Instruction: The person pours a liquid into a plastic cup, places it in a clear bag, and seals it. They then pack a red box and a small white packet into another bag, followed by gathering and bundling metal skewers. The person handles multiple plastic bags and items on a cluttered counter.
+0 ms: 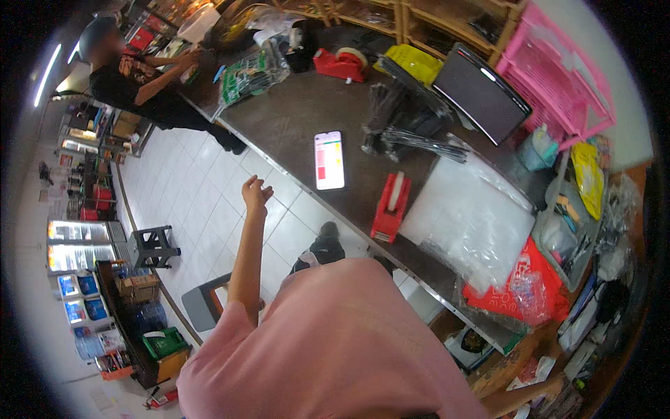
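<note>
My left hand (255,195) hangs over the white tiled floor, beside the metal-edged counter, with fingers loosely bent and nothing in them. Low at the right, my right hand (549,388) reaches among crumpled packaging (534,372); its fingers are too unclear to tell if they hold anything. On the dark counter (293,120) before me lies a phone (329,160) with its screen lit. A red tape dispenser (391,208) stands near the counter's edge. Right of it is a stack of clear plastic bags (471,209), partly over a red plastic bag (523,288).
A co-worker (125,78) stands at the counter's far left end. Further back are a second red tape dispenser (343,64), a monitor (481,94) and a pink plastic basket (555,78). A black stool (154,246) and a grey chair (207,301) stand on the floor at left.
</note>
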The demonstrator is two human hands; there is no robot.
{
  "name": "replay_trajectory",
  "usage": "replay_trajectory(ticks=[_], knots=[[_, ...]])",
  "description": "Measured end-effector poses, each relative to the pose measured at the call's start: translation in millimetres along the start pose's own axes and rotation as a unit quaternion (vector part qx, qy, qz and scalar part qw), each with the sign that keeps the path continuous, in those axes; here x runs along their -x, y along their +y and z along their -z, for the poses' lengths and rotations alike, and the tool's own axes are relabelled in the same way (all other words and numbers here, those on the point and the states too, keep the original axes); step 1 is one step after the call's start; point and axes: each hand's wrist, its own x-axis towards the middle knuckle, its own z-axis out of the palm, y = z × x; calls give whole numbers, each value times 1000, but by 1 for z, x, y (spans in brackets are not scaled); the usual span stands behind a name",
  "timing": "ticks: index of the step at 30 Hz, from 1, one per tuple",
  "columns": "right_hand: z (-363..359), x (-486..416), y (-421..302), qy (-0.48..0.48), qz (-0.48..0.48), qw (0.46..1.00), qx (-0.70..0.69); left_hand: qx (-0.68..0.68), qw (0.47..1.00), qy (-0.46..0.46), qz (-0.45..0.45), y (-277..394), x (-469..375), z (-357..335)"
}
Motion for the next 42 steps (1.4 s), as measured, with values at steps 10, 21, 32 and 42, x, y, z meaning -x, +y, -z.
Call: replay_trajectory(ticks=[10, 21, 32, 42], knots=[[-110, 180, -263, -138, 147, 953, -227, 45, 997, 24, 56, -17, -87, 97], [-303, 450, -645, -369, 269, 825, -332, 46, 997, 54, 38, 21, -192, 171], [-595, 605, -952, -322, 591, 692, -262, 23, 990, -80, -111, 157, -273, 81], [-590, 583, -1070, -481, 424, 617, -456, -59, 971, -87, -214, 213, -326, 66]])
